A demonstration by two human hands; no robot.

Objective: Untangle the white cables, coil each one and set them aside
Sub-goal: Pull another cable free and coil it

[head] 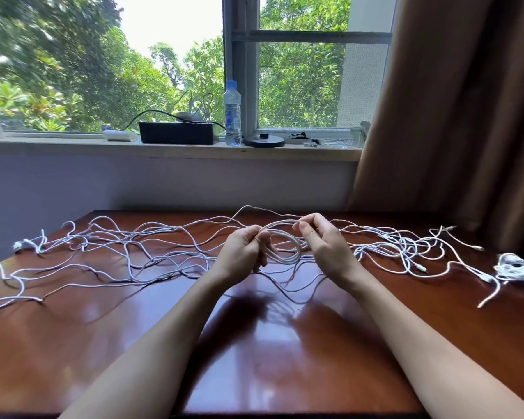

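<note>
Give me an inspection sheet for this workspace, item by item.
Surface: glossy reddish-brown table.
Job's things: partly wound coil held between the hands; bundle lying at the right edge.
Clutter: water bottle and black box on the sill.
Grippers: left hand grips the coil; right hand pinches it.
Cables: loose white cables tangled across the table, both sides.
Surroundings: window with trees outside; brown curtain at right.
</note>
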